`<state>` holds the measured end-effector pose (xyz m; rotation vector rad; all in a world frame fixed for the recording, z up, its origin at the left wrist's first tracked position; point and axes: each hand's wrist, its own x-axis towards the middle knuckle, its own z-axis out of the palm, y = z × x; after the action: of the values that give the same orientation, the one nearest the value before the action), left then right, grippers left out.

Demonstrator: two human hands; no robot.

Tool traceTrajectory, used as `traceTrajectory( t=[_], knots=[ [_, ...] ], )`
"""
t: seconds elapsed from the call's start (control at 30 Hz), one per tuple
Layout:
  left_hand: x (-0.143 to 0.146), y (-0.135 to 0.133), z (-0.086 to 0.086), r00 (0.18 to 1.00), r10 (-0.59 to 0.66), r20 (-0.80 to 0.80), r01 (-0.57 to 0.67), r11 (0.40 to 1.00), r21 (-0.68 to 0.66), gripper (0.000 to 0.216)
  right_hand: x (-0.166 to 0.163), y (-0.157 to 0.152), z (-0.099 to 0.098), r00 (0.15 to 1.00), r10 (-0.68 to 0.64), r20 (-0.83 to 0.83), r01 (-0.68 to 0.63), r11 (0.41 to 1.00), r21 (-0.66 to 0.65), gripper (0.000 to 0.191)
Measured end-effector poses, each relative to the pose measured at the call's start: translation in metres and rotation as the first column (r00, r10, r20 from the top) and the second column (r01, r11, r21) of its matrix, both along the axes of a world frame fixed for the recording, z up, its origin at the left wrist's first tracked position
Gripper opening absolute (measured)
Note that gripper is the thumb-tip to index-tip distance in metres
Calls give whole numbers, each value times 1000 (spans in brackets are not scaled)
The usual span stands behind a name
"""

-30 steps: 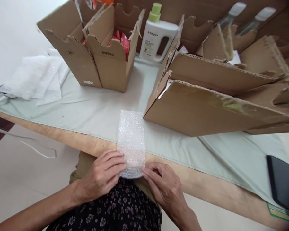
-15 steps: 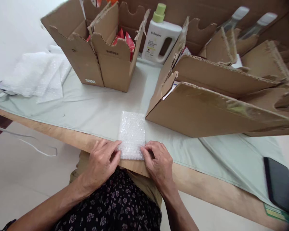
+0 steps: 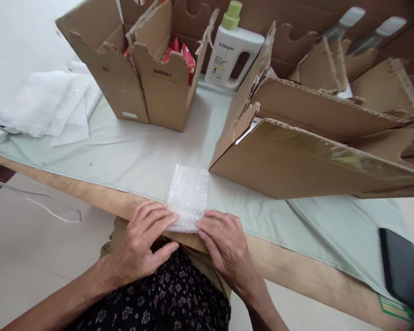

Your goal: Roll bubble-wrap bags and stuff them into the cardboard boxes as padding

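A small piece of bubble wrap [image 3: 188,195] lies folded on the pale green cloth [image 3: 134,156] at the near edge of the wooden table [image 3: 296,271]. My left hand [image 3: 143,241] rests its fingers on the wrap's lower left corner. My right hand [image 3: 224,246] presses its fingers flat on the lower right corner. Both hands sit at the table edge above my lap, fingers stretched out rather than curled round the wrap.
Open cardboard boxes stand behind: one at the back left [image 3: 141,69] with red packets inside, a large one at the right [image 3: 313,138]. A white bottle with a green cap [image 3: 232,46] stands between them. Bubble wrap sheets [image 3: 51,105] lie far left. A black phone [image 3: 402,271] lies at the right.
The bubble wrap has become shorter, its near end brought up onto the table. Both hands moved up from the lap to the table edge and now press its lower corners.
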<state>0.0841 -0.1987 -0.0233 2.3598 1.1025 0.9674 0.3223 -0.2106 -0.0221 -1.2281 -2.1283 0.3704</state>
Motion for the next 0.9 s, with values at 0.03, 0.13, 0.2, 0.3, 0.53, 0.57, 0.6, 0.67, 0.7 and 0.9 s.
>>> traceTrajectory(
  t=[0.03, 0.13, 0.2, 0.3, 0.53, 0.57, 0.6, 0.67, 0.7, 0.9],
  knots=[
    [0, -1, 1, 1000, 3, 22, -3, 1000, -15, 35, -1, 1, 0, 999, -8, -39, 7, 1000, -25, 16],
    [3, 4, 0, 992, 113, 62, -105, 987, -119, 30, -1, 0, 1, 991, -96, -90, 93, 995, -35, 15],
    [7, 11, -2, 981, 188, 48, -178, 970, -163, 27, 1, -2, 1, 983, -159, -94, 165, 985, 51, 20],
    [10, 24, -6, 971, 240, -16, -240, 966, -100, 23, 1, -5, 3, 986, -166, -24, 168, 970, 174, 25],
    [7, 29, -2, 952, 306, -25, -307, 946, -100, 25, -15, 12, -1, 976, -67, 206, 47, 994, 101, 22],
    [5, 24, 1, 941, 338, 27, -327, 926, -187, 29, -16, 15, -2, 983, -91, 159, 74, 992, 106, 20],
    [3, 19, 5, 923, 376, 82, -336, 892, -302, 33, -16, 16, -2, 988, -118, 98, 108, 989, 101, 19],
    [1, 8, 11, 878, 448, 170, -281, 769, -574, 44, -16, 15, 0, 986, -166, -27, 167, 985, 43, 17],
    [1, 3, 14, 854, 477, 208, -212, 684, -698, 52, -16, 13, 2, 978, -189, -83, 190, 982, -4, 17],
    [23, -5, 10, 648, 627, 433, 229, 382, -895, 88, -21, -8, 8, 933, -249, -262, 164, 937, -308, 17]
  ],
)
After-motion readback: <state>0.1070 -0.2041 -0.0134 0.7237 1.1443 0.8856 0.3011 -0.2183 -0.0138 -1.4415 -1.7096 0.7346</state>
